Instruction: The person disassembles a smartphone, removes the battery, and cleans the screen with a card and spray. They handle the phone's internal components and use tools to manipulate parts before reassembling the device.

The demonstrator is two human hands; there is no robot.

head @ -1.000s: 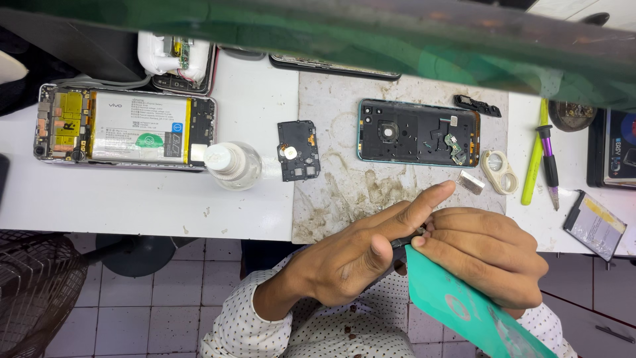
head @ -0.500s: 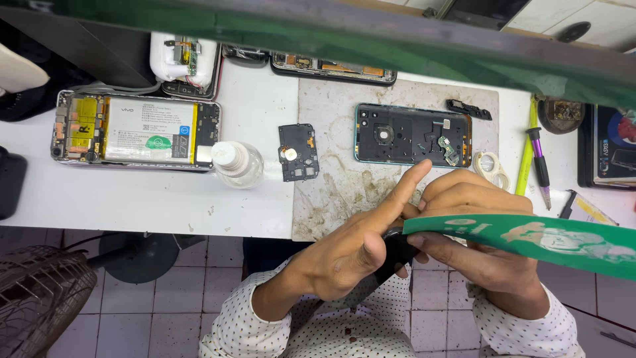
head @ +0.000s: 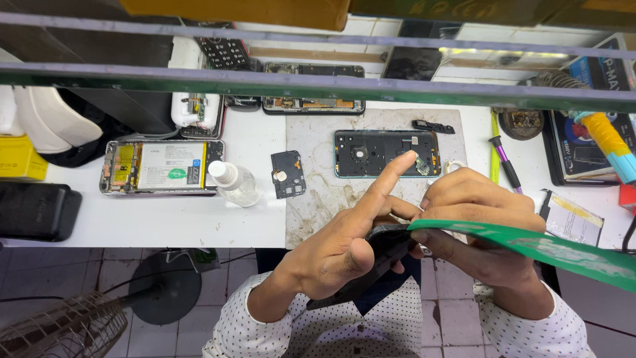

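Both of my hands meet over the near edge of the work mat. My left hand grips a black phone part, its index finger stretched out toward the table. My right hand holds the same black part and pinches a thin green plastic sheet that sticks out to the right. On the mat beyond the fingers lies an opened phone body, and a small black cover plate lies to its left.
An opened phone with its battery showing and a small clear bottle sit on the white table at left. Screwdrivers lie at right, more phone parts at the back. A green-edged shelf crosses overhead. A fan stands on the floor.
The view has pulled back and the table sits lower in frame. The green sheet swung from pointing down to lying nearly flat, out to the right. Both hands stay together on the black part.
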